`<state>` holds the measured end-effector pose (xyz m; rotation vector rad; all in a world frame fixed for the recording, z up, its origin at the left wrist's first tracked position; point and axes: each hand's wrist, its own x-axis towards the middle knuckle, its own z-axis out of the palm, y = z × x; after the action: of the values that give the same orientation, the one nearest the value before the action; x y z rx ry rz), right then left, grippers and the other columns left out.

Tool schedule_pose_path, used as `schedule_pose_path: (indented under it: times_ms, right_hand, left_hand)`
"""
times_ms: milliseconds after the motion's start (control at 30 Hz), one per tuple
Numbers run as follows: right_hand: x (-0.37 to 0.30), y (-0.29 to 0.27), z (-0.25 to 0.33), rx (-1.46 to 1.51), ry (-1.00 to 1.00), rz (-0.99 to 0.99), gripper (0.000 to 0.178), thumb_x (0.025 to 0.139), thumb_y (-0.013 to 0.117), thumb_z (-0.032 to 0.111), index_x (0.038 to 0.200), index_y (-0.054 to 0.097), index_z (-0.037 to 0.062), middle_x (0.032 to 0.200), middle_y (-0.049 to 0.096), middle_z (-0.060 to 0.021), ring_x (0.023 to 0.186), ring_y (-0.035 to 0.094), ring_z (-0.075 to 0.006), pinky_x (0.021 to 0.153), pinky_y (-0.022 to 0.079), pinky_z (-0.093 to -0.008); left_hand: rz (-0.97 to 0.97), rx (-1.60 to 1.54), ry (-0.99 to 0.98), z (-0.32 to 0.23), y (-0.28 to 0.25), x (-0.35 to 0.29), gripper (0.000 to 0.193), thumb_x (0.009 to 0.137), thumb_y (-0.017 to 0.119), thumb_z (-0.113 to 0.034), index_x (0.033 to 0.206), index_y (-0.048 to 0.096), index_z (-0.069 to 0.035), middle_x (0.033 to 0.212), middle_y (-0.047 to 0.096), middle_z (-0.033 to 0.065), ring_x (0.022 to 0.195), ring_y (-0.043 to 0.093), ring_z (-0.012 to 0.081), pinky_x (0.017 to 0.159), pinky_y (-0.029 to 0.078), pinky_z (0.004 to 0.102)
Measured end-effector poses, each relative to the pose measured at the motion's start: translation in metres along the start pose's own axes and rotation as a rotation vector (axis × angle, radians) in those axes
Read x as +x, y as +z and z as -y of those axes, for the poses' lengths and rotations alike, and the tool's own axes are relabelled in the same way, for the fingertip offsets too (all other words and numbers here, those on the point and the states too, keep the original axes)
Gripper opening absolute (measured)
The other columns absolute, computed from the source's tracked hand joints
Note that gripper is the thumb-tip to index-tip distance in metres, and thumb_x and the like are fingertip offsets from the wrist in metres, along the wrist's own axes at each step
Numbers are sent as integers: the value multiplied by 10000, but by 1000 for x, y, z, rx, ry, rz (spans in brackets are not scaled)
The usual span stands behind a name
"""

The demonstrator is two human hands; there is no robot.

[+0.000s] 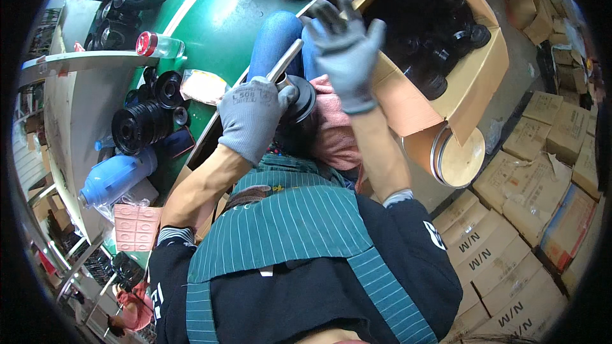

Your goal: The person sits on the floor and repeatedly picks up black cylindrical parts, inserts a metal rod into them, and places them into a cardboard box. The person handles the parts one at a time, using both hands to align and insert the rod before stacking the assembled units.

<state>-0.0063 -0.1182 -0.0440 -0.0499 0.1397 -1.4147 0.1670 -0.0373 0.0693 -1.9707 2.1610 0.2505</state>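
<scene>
My left hand (250, 118), in a grey coated glove, is closed around a silver metal bar (287, 58) that points up and away to the right. Just beside its fingers, a black round flanged part (302, 100) rests at my lap, partly hidden by the glove. My right hand (347, 60), gloved the same way, is raised with its fingers spread and nothing in it. It hovers beyond a pink cloth (336, 130) on my lap, at the near left side of an open cardboard box (488, 67) holding several dark round parts (440, 57).
On the left, a green work surface (207, 16) carries a red-lidded clear jar (167, 46), stacked black discs (131, 129) and a blue thermos flask (121, 177). A round drum (462, 156) stands below the box. Cardboard cartons (510, 216) fill the right side.
</scene>
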Motion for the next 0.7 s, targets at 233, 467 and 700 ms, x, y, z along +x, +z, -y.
schedule_pose_path:
  times_ms: [233, 467, 700]
  right_hand:
    - [-20, -35, -22, -336, 181, -266, 724, 1160, 368, 528, 1646, 332, -7, 1611, 463, -255, 1477, 491, -394, 1261, 394, -510]
    - [28, -34, -39, -310, 347, -302, 348, 1065, 680, 421, 959, 686, 90, 885, 688, -57, 806, 692, -239, 833, 634, -467]
    - [20, -88, -45, 287, 328, 243, 445, 1174, 464, 345, 795, 627, 180, 655, 455, 65, 615, 421, -113, 636, 402, -323]
  left_hand:
    - [-5, 64, 20, -5, 0, -7, 649, 982, 653, -670, 860, 723, -36, 692, 736, 158, 664, 770, 340, 593, 597, 450]
    - [-36, 38, 106, -12, 9, -2, 595, 983, 678, -629, 843, 704, -51, 675, 727, 146, 631, 761, 307, 544, 583, 435]
    - [-61, -82, 256, 23, 12, 2, 508, 1084, 592, -472, 862, 717, -33, 664, 684, 200, 610, 719, 371, 548, 551, 479]
